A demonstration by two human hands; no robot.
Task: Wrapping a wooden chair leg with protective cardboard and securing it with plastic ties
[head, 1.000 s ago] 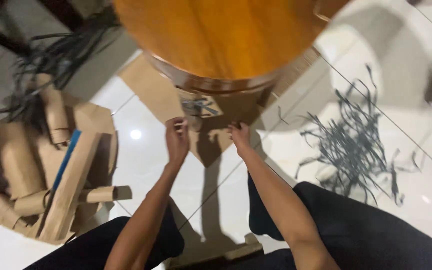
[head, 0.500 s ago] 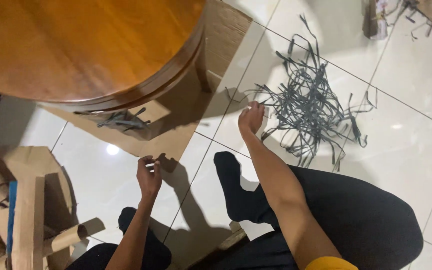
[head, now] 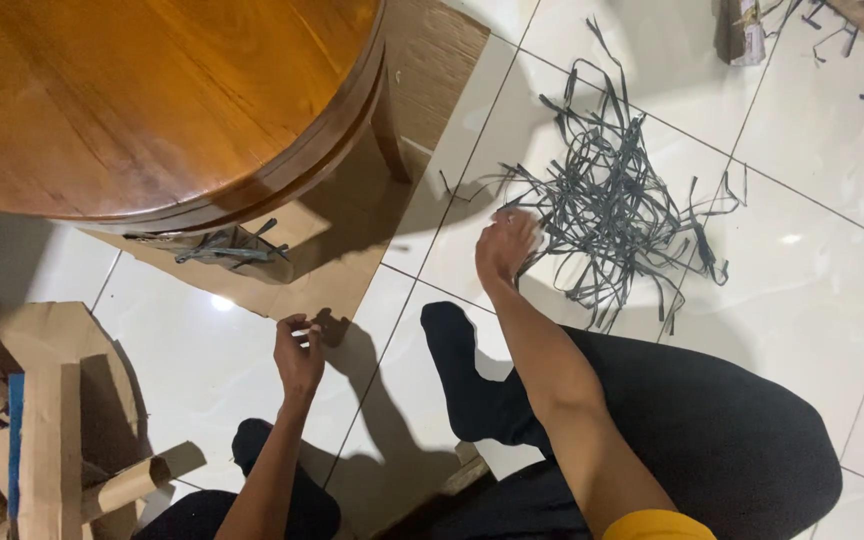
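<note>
Since half a second ago the right hand (head: 505,245) has drawn slightly back and down at the near edge of the strips (head: 612,205); it is now blurred with motion, and its fingers curl over the nearest strands. Whether its grip has closed on any strand I cannot tell. The left hand (head: 298,355) has barely moved: it hovers above the floor (head: 812,290) by the corner of the cardboard (head: 322,270), fingers bent toward the thumb, with something thin and pale apparently between the tips, too small to make out.

The strips are thin, flat and dark grey, lying in a loose tangled heap with loops and loose ends sticking out on all sides. They rest on the floor to the right of the counter (head: 152,100), just beyond the person's black-clad leg (head: 692,420). A smaller bunch (head: 217,245) of the same strips lies on the cardboard under the counter's edge.

The floor is glossy white tile with thin dark joints. The counter is round, of polished orange-brown wood. Cardboard tubes (head: 42,430) and folded pieces are piled at lower left, and more scraps lie at upper right.
</note>
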